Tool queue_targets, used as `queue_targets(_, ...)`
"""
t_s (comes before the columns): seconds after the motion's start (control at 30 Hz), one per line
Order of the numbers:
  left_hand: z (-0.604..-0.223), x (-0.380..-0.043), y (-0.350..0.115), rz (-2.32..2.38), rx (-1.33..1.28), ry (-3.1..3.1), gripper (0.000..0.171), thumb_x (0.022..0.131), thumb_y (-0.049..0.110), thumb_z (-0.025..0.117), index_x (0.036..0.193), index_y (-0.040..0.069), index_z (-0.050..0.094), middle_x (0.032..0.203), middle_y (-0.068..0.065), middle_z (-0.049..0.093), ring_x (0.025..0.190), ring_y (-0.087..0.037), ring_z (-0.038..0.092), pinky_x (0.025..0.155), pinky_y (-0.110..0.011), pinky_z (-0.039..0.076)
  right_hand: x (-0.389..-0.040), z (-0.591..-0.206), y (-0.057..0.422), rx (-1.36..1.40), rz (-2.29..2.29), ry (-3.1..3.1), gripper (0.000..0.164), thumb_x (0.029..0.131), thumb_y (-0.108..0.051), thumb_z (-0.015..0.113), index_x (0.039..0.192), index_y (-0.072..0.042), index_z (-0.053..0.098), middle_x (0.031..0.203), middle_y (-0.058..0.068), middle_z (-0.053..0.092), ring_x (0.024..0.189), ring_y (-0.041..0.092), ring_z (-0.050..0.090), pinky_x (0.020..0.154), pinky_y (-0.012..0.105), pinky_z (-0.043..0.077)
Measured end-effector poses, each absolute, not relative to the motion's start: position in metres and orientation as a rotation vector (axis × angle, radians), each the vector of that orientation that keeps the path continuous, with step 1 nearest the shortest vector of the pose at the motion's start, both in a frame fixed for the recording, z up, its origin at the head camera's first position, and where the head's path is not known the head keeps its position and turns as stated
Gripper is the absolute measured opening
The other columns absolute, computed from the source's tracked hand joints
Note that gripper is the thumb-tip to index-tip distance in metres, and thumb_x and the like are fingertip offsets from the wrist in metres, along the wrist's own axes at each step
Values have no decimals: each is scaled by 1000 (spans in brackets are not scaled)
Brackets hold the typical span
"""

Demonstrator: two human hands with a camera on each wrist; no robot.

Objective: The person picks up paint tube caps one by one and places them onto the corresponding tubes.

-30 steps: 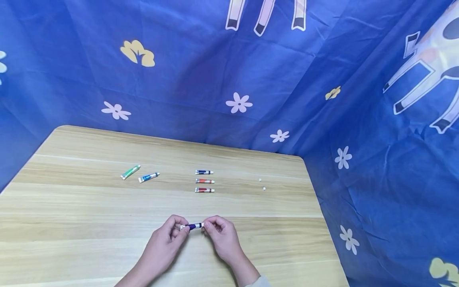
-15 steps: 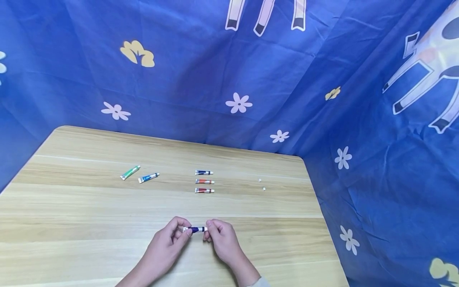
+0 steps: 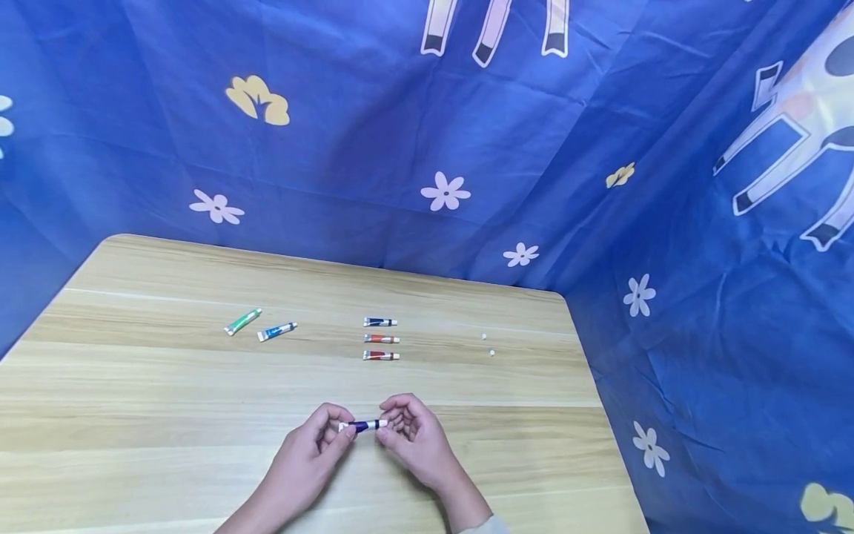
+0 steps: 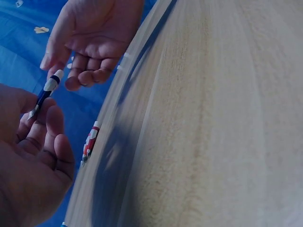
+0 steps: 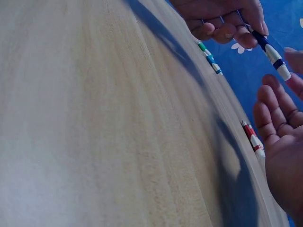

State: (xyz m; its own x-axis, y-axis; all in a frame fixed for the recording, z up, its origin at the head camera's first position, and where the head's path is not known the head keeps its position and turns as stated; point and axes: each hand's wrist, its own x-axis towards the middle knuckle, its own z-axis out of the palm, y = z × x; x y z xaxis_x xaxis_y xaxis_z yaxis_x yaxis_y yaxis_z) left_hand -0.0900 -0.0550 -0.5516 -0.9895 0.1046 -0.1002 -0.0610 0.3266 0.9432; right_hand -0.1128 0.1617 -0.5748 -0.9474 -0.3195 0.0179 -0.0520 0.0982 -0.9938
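A small purple paint tube with a white cap lies level above the table, in front of me. My left hand pinches its flat crimped end between thumb and fingers. Beside the capped end is my right hand, its thumb and index finger spread apart around the white cap without gripping it. Both wrist views show the tube between the two hands, and the left wrist view shows the right palm turned up. Whether a right fingertip touches the cap is hard to tell.
Dark blue, orange and red paint tubes lie in a column beyond the hands. Green and light blue tubes lie further left. Two tiny white pieces sit at right on the wooden table. Blue cloth surrounds it.
My right thumb and index finger, close together at the cap before, have spread apart. The tube has shifted slightly right and towards me over the second, still in my left hand.
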Motion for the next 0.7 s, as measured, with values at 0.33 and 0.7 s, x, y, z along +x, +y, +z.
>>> queue_targets(0.33, -553, -90, -56, 1756, 25, 2444, 9, 103, 18, 74, 109, 21, 68, 76, 2, 66, 60, -3, 52, 60, -24, 45, -110, -573, 160, -261, -1949, 2260, 21, 94, -2, 79, 113, 5, 74, 110, 31, 75, 92, 0, 70, 89, 20, 62)
queue_targets(0.7, -553, -91, -56, 1759, -10, 2427, 9, 102, 19, 75, 110, 20, 70, 80, 2, 69, 63, -4, 56, 63, -24, 48, -111, -574, 159, -217, -1968, 2238, 23, 100, -12, 76, 114, 6, 76, 109, 30, 78, 92, 26, 81, 88, 34, 67)
